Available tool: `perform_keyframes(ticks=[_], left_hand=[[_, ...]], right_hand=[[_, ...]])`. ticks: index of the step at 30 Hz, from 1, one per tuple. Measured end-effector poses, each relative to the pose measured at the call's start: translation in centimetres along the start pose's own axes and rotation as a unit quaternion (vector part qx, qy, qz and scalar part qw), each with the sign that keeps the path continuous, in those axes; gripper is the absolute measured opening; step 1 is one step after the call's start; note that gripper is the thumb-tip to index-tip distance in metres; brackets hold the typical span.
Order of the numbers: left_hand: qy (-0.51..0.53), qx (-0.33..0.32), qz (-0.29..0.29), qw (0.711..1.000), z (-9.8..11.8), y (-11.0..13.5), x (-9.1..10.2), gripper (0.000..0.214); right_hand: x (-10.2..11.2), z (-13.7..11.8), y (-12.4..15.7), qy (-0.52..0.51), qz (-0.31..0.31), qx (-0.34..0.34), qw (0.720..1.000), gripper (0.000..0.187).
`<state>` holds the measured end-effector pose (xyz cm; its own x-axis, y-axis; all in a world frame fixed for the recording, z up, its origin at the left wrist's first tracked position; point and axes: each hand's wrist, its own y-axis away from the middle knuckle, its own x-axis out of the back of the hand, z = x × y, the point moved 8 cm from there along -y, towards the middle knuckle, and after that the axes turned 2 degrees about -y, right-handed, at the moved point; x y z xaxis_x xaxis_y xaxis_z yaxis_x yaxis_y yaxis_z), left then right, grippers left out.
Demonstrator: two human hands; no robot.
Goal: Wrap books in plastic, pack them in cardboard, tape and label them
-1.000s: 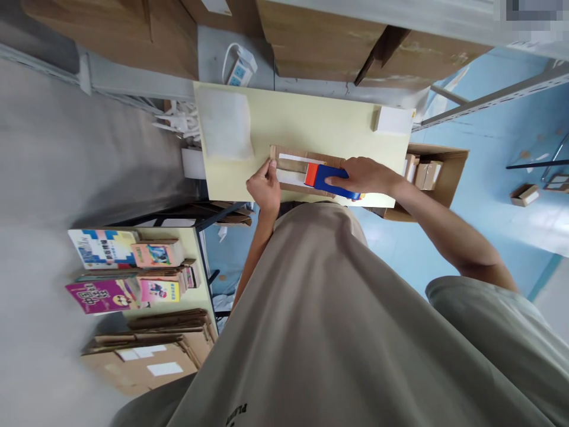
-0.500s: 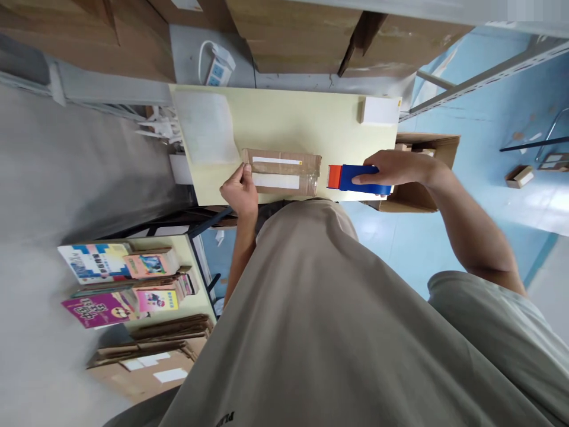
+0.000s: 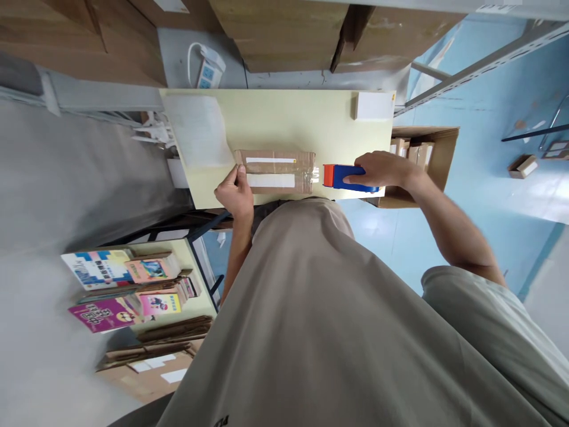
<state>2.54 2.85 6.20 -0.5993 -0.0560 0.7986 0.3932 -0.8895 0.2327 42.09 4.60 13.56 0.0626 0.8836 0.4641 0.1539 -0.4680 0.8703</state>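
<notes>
Tape [image 3: 316, 175] could crease right of the carton [image 3: 272, 168], near side of the bench [image 3: 284, 118], if the right hand [image 3: 377, 168], wrapped round the dispenser [image 3: 341, 177], jerks against the left hand [image 3: 235, 190] pinching the carton's left end.

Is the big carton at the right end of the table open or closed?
Open: the carton has its top uncovered, and small cardboard boxes are visible inside. How full it is, I cannot tell.

Pale table [image 3: 333, 127] at twelve o'clock; rack [image 3: 471, 65] at two; blue floor [image 3: 480, 184], gleaming, at three; second table [image 3: 181, 253] at eight; grey floor [image 3: 57, 190] at nine.
</notes>
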Motion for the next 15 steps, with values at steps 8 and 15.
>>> perform_keyframes(ticks=[8, 15], left_hand=[[-0.022, -0.005, 0.006, 1.000, 1.0, 0.2, 0.0, 0.038], [-0.027, -0.018, -0.001, 0.999, 1.3, -0.1, -0.4, 0.041]], right_hand=[[-1.8, -3.9, -0.1, 0.019, 0.065, -0.053, 0.996, 0.056], [-3.4, -4.8, -1.0, 0.025, 0.158, -0.079, 0.984, 0.050]])
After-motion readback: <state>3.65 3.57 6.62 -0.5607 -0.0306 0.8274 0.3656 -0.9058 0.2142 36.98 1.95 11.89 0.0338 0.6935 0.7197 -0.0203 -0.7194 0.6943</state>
